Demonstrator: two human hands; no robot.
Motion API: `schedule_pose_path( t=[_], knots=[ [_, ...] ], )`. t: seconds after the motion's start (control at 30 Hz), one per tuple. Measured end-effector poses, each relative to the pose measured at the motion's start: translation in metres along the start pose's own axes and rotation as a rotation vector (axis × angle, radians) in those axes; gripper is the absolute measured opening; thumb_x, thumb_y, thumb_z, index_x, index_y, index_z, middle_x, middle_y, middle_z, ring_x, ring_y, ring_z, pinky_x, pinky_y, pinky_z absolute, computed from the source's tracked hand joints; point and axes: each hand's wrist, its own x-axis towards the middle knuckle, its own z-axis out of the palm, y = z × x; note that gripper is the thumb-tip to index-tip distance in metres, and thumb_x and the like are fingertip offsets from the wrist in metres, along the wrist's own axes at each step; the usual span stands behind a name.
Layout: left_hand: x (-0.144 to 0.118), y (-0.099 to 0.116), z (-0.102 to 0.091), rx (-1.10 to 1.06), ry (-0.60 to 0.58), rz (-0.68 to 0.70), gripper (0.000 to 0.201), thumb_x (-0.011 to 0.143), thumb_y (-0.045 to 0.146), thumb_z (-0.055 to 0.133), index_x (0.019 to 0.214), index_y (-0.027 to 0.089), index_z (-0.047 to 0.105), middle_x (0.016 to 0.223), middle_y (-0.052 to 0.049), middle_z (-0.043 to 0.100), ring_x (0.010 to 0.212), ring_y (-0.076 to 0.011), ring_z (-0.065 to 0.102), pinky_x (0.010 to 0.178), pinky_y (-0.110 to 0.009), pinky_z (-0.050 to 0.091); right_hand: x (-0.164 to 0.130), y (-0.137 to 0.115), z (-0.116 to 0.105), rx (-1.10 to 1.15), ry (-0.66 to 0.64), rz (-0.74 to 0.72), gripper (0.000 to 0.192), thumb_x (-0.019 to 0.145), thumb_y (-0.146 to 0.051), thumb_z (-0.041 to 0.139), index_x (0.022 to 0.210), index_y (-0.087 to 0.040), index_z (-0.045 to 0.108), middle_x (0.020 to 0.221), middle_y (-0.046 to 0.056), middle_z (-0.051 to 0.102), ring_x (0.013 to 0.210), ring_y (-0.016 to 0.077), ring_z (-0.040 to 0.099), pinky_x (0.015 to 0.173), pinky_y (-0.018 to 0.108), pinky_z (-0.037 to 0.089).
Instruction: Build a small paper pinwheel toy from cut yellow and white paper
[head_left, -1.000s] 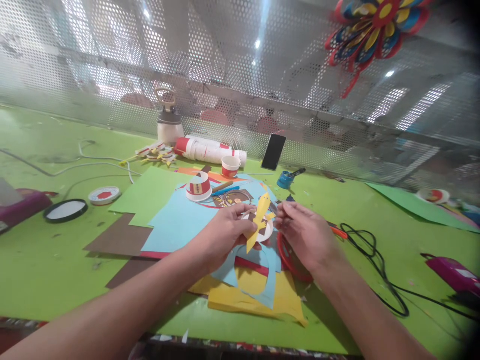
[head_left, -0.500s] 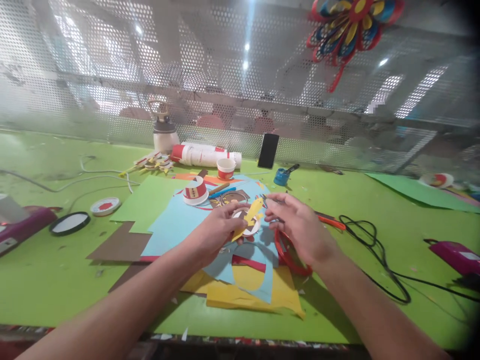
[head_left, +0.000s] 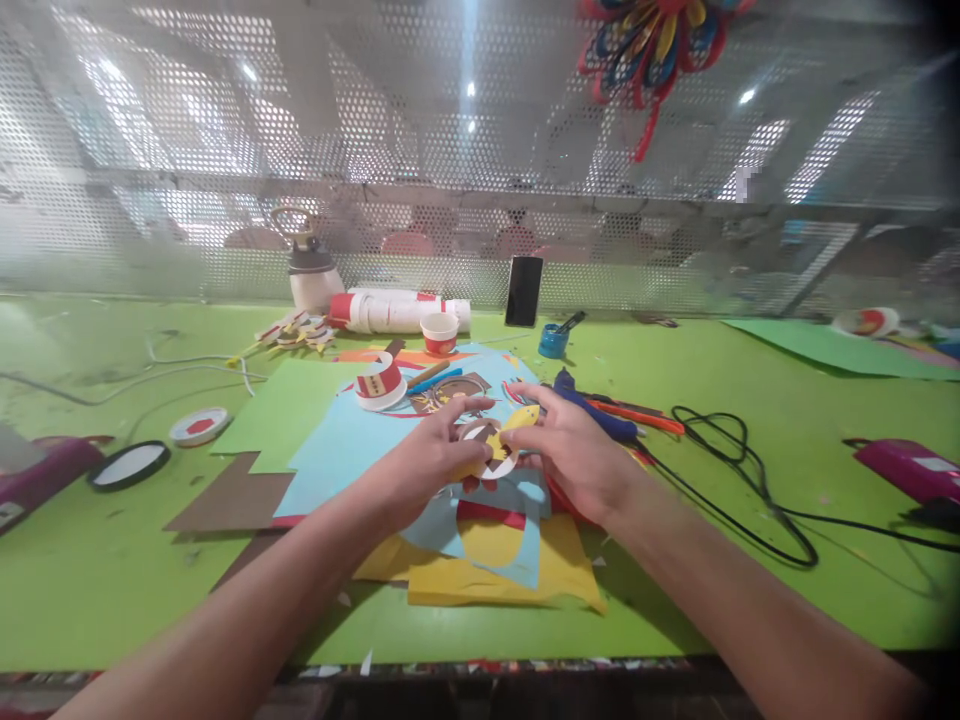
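My left hand (head_left: 427, 455) is closed on the rim of a small round white disc (head_left: 501, 472), thumb on top. Brown paper and part of a yellow paper cut-out (head_left: 530, 414) lie on the disc's face. The cut-out has a rounded end with a small dark dot. My right hand (head_left: 574, 450) pinches it from the right, the thumb pressed near the disc. My fingers partly hide both pieces. Below the hands lie light blue paper sheets (head_left: 330, 455) and yellow paper (head_left: 487, 585). Just beyond my right hand rests a blue glue gun (head_left: 604, 408).
Paper cups (head_left: 380, 382) and pens (head_left: 435, 377) lie beyond my hands, near a blue jar (head_left: 553, 342) and an upright phone (head_left: 523, 291). An orange-handled tool (head_left: 649, 415) and black cable (head_left: 739, 470) are to the right. A spray bottle (head_left: 313, 270) stands at the back left.
My right hand's fingers have come in from beside the yellow cut-out and now pinch it against the disc. The cut-out is turned more to the right. The glue gun has come into sight.
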Motion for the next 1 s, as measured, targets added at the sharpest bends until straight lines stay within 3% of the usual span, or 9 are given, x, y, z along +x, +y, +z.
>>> schedule_pose_path(
  t=[0.2,0.43,0.8,1.0],
  knots=[
    [-0.0011,0.0024,0.0014,-0.058,0.044,-0.055,0.049,0.071,0.021,0.060,0.118,0.016,0.047,0.077,-0.003,0.061,0.055,-0.0114,0.055,0.046,-0.022,0.037,0.0041,0.0019,0.0018,0.025,0.023,0.014,0.075,0.061,-0.010,0.060,0.132,-0.019,0.038,0.065,-0.002,0.061,0.057,0.0147,0.057,0.058,0.031,0.049],
    [0.0012,-0.0023,0.0008,-0.081,0.001,-0.006,0.021,0.076,0.024,0.056,0.093,0.013,0.056,0.084,-0.007,0.064,0.058,-0.0112,0.058,0.050,-0.022,0.041,0.0086,0.0066,0.0016,0.131,0.080,-0.016,0.074,0.055,-0.009,0.061,0.127,-0.018,0.042,0.067,-0.001,0.062,0.056,0.0153,0.059,0.056,0.032,0.052],
    [0.0039,-0.0065,0.0002,-0.096,0.081,0.016,0.040,0.065,0.009,0.059,0.105,0.010,0.056,0.077,-0.006,0.065,0.052,-0.0114,0.057,0.047,-0.022,0.040,0.0075,0.0094,0.0037,0.115,0.057,-0.013,0.072,0.058,-0.006,0.057,0.127,-0.017,0.042,0.054,-0.005,0.060,0.046,0.0124,0.055,0.052,0.028,0.048],
    [0.0033,-0.0054,-0.0014,-0.112,0.097,0.021,0.035,0.065,0.011,0.060,0.100,0.010,0.058,0.079,-0.007,0.066,0.052,-0.0110,0.058,0.047,-0.022,0.039,0.0067,0.0033,0.0007,0.174,0.043,-0.014,0.061,0.066,-0.017,0.065,0.122,-0.019,0.043,0.068,0.000,0.065,0.055,0.0149,0.060,0.055,0.030,0.051]
  ],
)
